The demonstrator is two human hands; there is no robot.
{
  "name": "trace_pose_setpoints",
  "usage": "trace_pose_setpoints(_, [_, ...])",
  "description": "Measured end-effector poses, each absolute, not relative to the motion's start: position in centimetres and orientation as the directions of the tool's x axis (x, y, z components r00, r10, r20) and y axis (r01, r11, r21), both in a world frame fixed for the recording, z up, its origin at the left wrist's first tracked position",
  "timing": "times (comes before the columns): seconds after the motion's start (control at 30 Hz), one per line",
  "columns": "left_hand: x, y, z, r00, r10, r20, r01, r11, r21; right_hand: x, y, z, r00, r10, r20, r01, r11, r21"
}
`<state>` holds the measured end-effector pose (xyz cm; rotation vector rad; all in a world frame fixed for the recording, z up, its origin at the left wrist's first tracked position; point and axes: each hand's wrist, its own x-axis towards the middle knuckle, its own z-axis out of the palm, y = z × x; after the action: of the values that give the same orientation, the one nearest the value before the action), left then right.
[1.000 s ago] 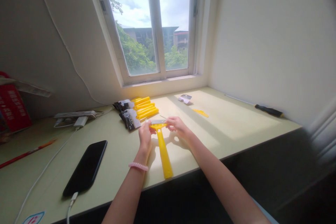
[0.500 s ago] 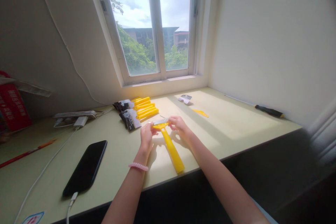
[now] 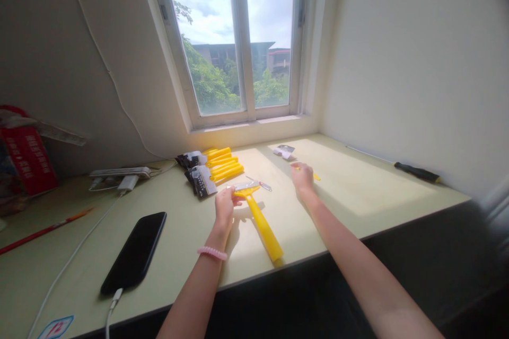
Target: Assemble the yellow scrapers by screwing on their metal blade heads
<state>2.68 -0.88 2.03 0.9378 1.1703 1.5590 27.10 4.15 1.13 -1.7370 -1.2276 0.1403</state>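
Note:
In my left hand (image 3: 226,204) is the left end of the head of a yellow scraper (image 3: 263,225), pinched between thumb and fingers. The scraper has a metal blade along its head, and its thick handle slants down toward the table's front edge. My right hand (image 3: 303,177) is over a small flat yellow plastic piece (image 3: 316,176), fingers closed at its left end and hiding most of it. A small metal utility knife or similar slim tool (image 3: 265,186) lies just beyond the blade's right end.
Several yellow-handled scrapers (image 3: 225,167) in black card packaging lie at the back left. An opened card package (image 3: 284,151) is by the window. Along the right wall rests a screwdriver (image 3: 417,172). A charging phone (image 3: 133,254), a power strip (image 3: 119,172) and a red pencil-like stick (image 3: 43,231) are left.
My right hand has let go of the scraper's head and moved right to the yellow plastic piece. The slim metal tool is now uncovered. My left hand keeps its hold.

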Motion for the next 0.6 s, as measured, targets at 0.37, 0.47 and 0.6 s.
trace_pose_setpoints(0.37, [2.7, -0.8, 2.1, -0.261, 0.965, 0.026, -0.244, -0.092, 0.965, 34.4, 2.3, 1.6, 0.249, 0.937, 0.245, 0.965, -0.218, -0.146])
trace_pose_setpoints(0.47, [2.8, -0.8, 2.2, -0.261, 0.965, 0.018, -0.244, -0.084, 0.966, 32.7, 2.3, 2.2, 0.323, 0.888, 0.328, 0.925, -0.222, -0.31])
trace_pose_setpoints(0.6, [2.7, -0.8, 2.1, -0.257, 0.966, 0.034, -0.226, -0.094, 0.969, 28.7, 2.1, 3.8, 0.124, 0.91, 0.396, 0.742, 0.18, -0.646])
